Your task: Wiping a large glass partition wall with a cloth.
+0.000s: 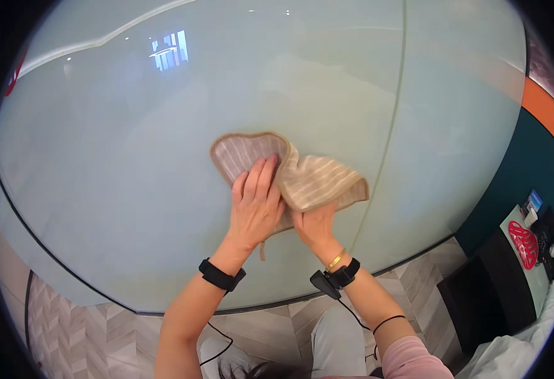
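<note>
A beige-and-white striped cloth (324,176) with a tan bound edge lies folded and rumpled against a large glossy glass panel (116,156). My left hand (256,203) holds the cloth, with its fingers laid over the greyish side; its thumb is hidden. Close beside it, my right hand (316,225) grips the cloth from below, and a fold covers its fingertips. A small hanging loop (262,251) dangles under the left palm. Both wrists wear black straps, and a gold bracelet (336,260) circles the right one.
A vertical seam (393,118) divides the panel, and a dark strip (258,309) borders its bottom above the herringbone floor (92,327). At right stands a dark cabinet (495,293) with a red slotted object (523,245) on top. White fabric (509,353) lies below. Black cables hang near my arms.
</note>
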The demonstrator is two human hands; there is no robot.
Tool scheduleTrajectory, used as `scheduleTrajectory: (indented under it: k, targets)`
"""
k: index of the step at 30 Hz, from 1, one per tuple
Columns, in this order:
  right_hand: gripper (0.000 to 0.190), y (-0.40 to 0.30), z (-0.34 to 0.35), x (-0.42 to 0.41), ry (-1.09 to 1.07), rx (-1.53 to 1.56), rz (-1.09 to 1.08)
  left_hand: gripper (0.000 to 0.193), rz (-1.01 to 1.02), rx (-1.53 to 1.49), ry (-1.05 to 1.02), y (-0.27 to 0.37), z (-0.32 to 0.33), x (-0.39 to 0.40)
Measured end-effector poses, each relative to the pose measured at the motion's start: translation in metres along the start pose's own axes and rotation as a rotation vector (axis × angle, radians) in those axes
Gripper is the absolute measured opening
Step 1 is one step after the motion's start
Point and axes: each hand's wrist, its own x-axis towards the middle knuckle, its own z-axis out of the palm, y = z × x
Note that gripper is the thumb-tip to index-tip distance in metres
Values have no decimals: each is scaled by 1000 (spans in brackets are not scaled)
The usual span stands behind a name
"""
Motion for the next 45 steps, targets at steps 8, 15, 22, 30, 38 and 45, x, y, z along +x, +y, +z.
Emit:
scheduleTrajectory:
  k: [8, 15, 22, 30, 38, 45]
  targets:
    - [41, -4, 3, 41, 39, -162, 23, 58, -115, -18, -31, -4, -8, 25]
    - [53, -12, -9, 75, 113, -323, -255, 61, 21, -5, 58, -22, -35, 36]
    - [47, 1, -17, 95, 147, -275, -354, 63, 25, 4, 98, -14, -31, 59]
    - [50, 87, -3, -17, -88, -309, -131, 60, 154, 44, -253, 39, 37, 12]
    - [43, 116, 14, -94, -272, -150, -115, 65, 133, 57, -429, 64, 92, -81]
    - [50, 98, -4, 20, 34, -265, -319, 73, 60, -109, -192, 37, 55, 4]
